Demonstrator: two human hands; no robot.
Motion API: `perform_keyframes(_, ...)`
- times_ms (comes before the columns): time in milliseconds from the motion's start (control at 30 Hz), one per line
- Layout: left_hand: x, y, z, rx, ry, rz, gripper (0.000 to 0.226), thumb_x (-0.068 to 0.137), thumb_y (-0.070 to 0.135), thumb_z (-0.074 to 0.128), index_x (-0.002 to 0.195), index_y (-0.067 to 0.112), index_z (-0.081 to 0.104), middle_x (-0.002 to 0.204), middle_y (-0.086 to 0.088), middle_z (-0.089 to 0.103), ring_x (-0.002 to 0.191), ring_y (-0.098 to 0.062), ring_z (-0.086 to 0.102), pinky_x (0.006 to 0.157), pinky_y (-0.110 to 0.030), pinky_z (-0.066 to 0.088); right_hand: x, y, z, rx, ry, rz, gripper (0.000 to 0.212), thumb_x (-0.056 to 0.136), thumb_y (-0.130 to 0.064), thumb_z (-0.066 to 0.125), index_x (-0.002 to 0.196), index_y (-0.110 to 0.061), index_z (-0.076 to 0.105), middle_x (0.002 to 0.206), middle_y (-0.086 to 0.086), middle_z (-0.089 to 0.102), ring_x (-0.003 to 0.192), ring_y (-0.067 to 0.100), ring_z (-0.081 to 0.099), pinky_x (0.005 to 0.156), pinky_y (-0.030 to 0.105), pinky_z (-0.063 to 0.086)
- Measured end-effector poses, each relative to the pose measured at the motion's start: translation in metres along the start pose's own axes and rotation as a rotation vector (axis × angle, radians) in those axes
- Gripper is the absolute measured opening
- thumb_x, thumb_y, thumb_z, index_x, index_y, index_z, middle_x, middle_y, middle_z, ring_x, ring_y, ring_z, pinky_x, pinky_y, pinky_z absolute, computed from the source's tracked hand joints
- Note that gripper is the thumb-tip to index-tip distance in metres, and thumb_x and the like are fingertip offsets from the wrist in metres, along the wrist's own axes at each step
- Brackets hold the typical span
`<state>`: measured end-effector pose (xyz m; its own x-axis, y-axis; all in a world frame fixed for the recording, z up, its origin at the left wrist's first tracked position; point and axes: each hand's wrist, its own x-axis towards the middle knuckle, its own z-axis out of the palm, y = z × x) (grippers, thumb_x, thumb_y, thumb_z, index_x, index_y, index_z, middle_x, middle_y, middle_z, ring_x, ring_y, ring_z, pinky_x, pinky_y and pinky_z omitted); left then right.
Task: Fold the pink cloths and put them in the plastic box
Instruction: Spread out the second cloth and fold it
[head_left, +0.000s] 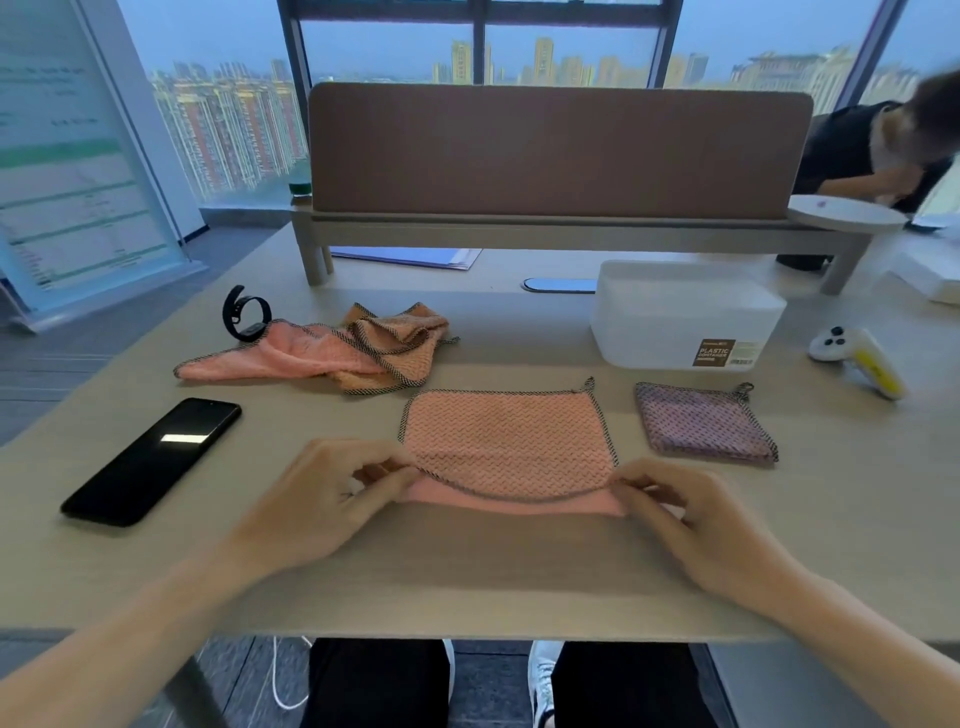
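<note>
A pink cloth (506, 441) lies flat on the desk (467, 571), right in front of the person. It is folded over, so a smooth pink strip shows along the near edge. The left hand (332, 499) pinches the near left corner with thumb and fingertips. The right hand (691, 514) pinches the near right corner the same way.

Just to the right lies a folded cloth (701, 423), small, square and more purple. Behind that one stands the plastic box (685, 317), white, with a brown label on its front. To the back left is a messy pile of pink cloths (332, 348). A black watch (245, 312) stands touching the pile's far edge. A black phone (150, 460) lies on the left, well apart from the hands. A white and yellow controller (857, 358) lies to the right of the box.
</note>
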<state>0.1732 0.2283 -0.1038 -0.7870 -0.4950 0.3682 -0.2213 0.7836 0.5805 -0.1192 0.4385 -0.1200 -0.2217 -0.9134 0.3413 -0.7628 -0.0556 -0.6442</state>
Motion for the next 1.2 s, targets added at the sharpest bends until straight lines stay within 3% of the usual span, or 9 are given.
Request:
perform_keyframes(100, 0.025, 0.0, -0.009, -0.121, 0.135, -0.108, 0.021, 0.094, 0.021, 0.069, 0.088, 0.039, 0.078, 0.078, 0.013, 0.076, 0.072, -0.004, 0.069, 0.069, -0.024, 0.054, 0.032, -0.001, -0.009, 0.109, 0.163, 0.056, 0.012, 0.095, -0.015, 0.067, 0.09, -0.023, 0.075, 0.078, -0.011, 0.073, 0.071, 0.002, 0.067, 0.069, 0.025, 0.053)
perform_keyframes(200, 0.066, -0.01, -0.013, -0.157, 0.21, -0.232, 0.008, 0.091, 0.024, 0.074, 0.09, 0.029, 0.081, 0.082, 0.014, 0.077, 0.076, -0.001, 0.069, 0.073, -0.016, 0.053, 0.08, 0.006, -0.017, 0.119, 0.237, 0.163, 0.013, 0.096, -0.022, 0.068, 0.084, -0.021, 0.074, 0.066, -0.008, 0.07, 0.055, 0.001, 0.054, 0.058, 0.027, 0.042)
perform_keyframes(300, 0.095, -0.033, -0.002, -0.056, 0.185, -0.329, 0.004, 0.087, 0.029, 0.078, 0.089, 0.027, 0.081, 0.08, 0.015, 0.077, 0.077, 0.002, 0.07, 0.072, -0.015, 0.052, 0.114, 0.021, -0.012, 0.009, 0.211, 0.277, 0.015, 0.094, -0.029, 0.069, 0.081, -0.024, 0.074, 0.072, -0.004, 0.073, 0.064, 0.01, 0.062, 0.065, 0.032, 0.05)
perform_keyframes(400, 0.106, -0.053, 0.016, 0.061, 0.171, -0.372, 0.006, 0.084, 0.029, 0.081, 0.084, 0.023, 0.081, 0.077, 0.014, 0.075, 0.073, 0.0, 0.068, 0.073, -0.023, 0.053, 0.129, 0.037, 0.002, -0.13, 0.149, 0.344, 0.009, 0.093, -0.024, 0.071, 0.091, -0.019, 0.077, 0.08, -0.002, 0.074, 0.079, 0.015, 0.069, 0.068, 0.026, 0.052)
perform_keyframes(600, 0.106, -0.061, 0.03, 0.175, 0.199, -0.31, 0.002, 0.084, 0.029, 0.081, 0.083, 0.027, 0.08, 0.073, 0.02, 0.07, 0.069, 0.004, 0.062, 0.065, -0.011, 0.041, 0.132, 0.047, 0.015, -0.314, 0.104, 0.303, 0.004, 0.091, -0.023, 0.072, 0.089, -0.024, 0.075, 0.072, -0.018, 0.064, 0.073, -0.006, 0.057, 0.063, 0.013, 0.04)
perform_keyframes(733, 0.119, -0.062, 0.023, 0.144, 0.239, -0.303, 0.002, 0.085, 0.03, 0.079, 0.084, 0.029, 0.08, 0.074, 0.019, 0.072, 0.072, 0.005, 0.064, 0.064, -0.007, 0.04, 0.139, 0.044, 0.01, -0.311, 0.151, 0.293, 0.005, 0.092, -0.024, 0.072, 0.091, -0.022, 0.076, 0.077, -0.014, 0.07, 0.076, 0.003, 0.064, 0.076, 0.027, 0.052)
perform_keyframes(1067, 0.12, -0.073, 0.034, 0.193, 0.192, -0.376, 0.005, 0.082, 0.03, 0.082, 0.083, 0.026, 0.079, 0.074, 0.019, 0.069, 0.069, 0.007, 0.06, 0.063, -0.005, 0.037, 0.141, 0.053, 0.018, -0.405, 0.069, 0.337, 0.01, 0.091, -0.028, 0.072, 0.098, -0.022, 0.073, 0.084, -0.011, 0.069, 0.08, 0.011, 0.066, 0.077, 0.03, 0.053)
perform_keyframes(1133, 0.12, -0.066, 0.031, 0.219, 0.196, -0.374, 0.005, 0.085, 0.028, 0.079, 0.089, 0.026, 0.077, 0.082, 0.016, 0.07, 0.076, 0.003, 0.062, 0.072, -0.011, 0.046, 0.142, 0.047, 0.017, -0.469, 0.078, 0.318, 0.02, 0.093, -0.032, 0.069, 0.11, -0.022, 0.069, 0.1, -0.007, 0.068, 0.096, 0.017, 0.066, 0.084, 0.033, 0.053)
perform_keyframes(1200, 0.122, -0.051, 0.035, 0.311, 0.229, -0.3, 0.014, 0.091, 0.027, 0.07, 0.104, 0.025, 0.075, 0.102, 0.008, 0.071, 0.094, -0.01, 0.063, 0.09, -0.031, 0.052, 0.144, 0.034, 0.023, -0.561, 0.093, 0.251, 0.036, 0.096, -0.038, 0.061, 0.128, -0.021, 0.059, 0.123, -0.002, 0.061, 0.116, 0.022, 0.058, 0.094, 0.038, 0.05)
